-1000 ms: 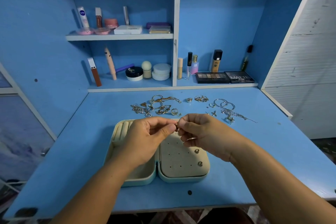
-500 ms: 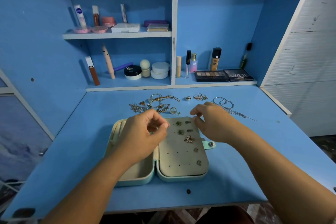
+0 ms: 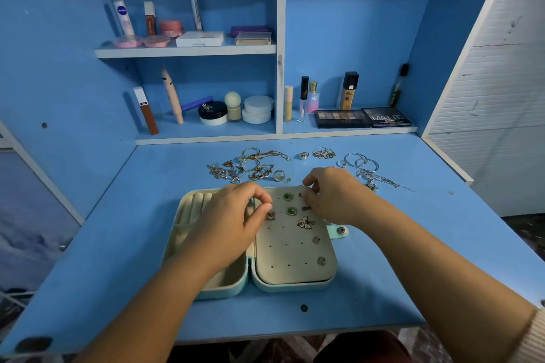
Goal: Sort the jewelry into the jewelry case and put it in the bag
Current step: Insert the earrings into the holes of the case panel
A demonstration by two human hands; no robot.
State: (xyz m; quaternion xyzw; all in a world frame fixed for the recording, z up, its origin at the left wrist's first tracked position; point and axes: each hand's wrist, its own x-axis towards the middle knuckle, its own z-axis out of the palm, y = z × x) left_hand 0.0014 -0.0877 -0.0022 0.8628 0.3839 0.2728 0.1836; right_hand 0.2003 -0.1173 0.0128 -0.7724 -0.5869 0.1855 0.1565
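Over the open jewelry case lying on the tabletop, the left hand and right hand are curling their fingertips together, around a stud or nothing I cannot tell, risking a fumbled piece missing its hole.

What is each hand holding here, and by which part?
Cannot be told. The left hand pinches thumb to forefinger right at a butterfly earring on the earring panel; the right hand curls at the panel's top edge, anything in it hidden.
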